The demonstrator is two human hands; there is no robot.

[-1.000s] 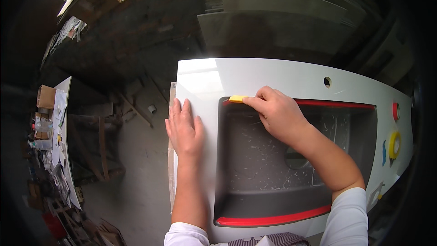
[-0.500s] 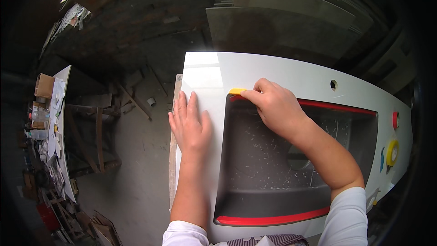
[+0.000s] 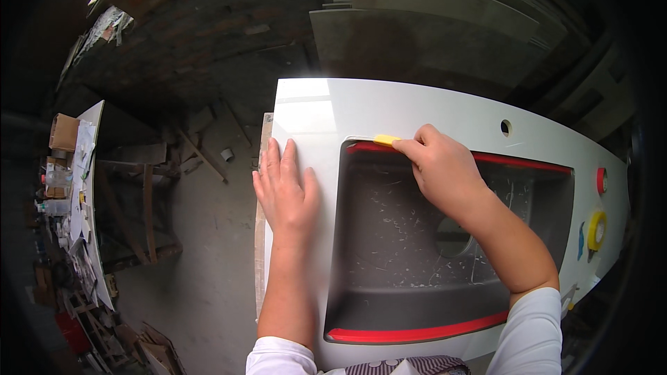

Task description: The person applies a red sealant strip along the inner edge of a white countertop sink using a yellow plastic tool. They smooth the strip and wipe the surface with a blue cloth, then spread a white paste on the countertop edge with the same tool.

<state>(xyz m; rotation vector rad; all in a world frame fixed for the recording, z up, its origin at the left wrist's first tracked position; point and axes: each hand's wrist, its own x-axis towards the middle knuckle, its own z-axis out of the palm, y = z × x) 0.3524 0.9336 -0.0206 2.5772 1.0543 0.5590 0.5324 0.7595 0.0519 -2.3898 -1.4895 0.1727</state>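
Note:
A white countertop [image 3: 410, 101] with a dark grey sink basin [image 3: 389, 236] set into it lies in front of me. Red tape [image 3: 417, 334] runs along the basin's near edge, and more red tape lines its far edge. My right hand [image 3: 445, 170] pinches a small flat yellow scraper [image 3: 385, 140] against the far rim, a little right of the basin's far left corner. White scraps and streaks lie in the basin around the round drain hole [image 3: 453, 237]. My left hand [image 3: 286, 191] rests with fingers stretched out on the countertop's left edge, holding nothing.
On the right of the countertop are a round hole [image 3: 506, 128], a red tape roll [image 3: 602, 181] and a yellow tape roll [image 3: 596, 230]. A cluttered side table [image 3: 87, 194] stands at the left. Large panels [image 3: 431, 35] lean beyond the far edge.
My right hand has slid the yellow scraper to the right along the far rim, away from the corner. My left hand keeps its place on the countertop; the view has shifted slightly.

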